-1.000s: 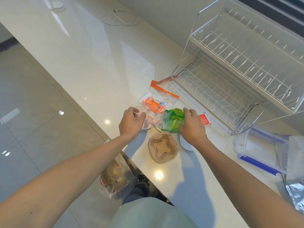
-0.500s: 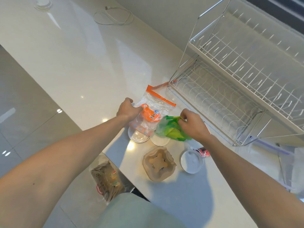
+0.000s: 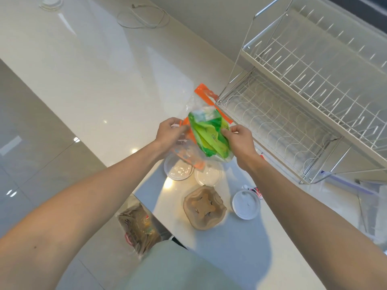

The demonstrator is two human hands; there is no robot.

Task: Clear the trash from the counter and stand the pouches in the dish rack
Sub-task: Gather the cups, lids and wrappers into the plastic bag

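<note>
My left hand [image 3: 170, 131] grips the left side of a clear pouch with orange trim [image 3: 202, 97], lifted off the white counter [image 3: 94, 80]. My right hand [image 3: 239, 138] pinches a crumpled green wrapper [image 3: 209, 133], which overlaps the front of the pouch; I cannot tell whether it is inside. Below them on the counter lie two clear round lids [image 3: 179, 169] [image 3: 208, 175], a brown paper cup carrier [image 3: 204, 207], a white lid [image 3: 246, 204] and a small red sachet [image 3: 259, 192]. The two-tier wire dish rack [image 3: 293, 114] stands empty at the right.
A bag of trash [image 3: 137, 226] hangs below the counter's near edge. A clear box with a blue edge [image 3: 351, 185] lies right of the rack. A white cable [image 3: 144, 16] and a round object [image 3: 50, 1] are at the far end.
Both hands have lifted the pouch and the green wrapper off the counter and brought them together. The lids beneath are now uncovered.
</note>
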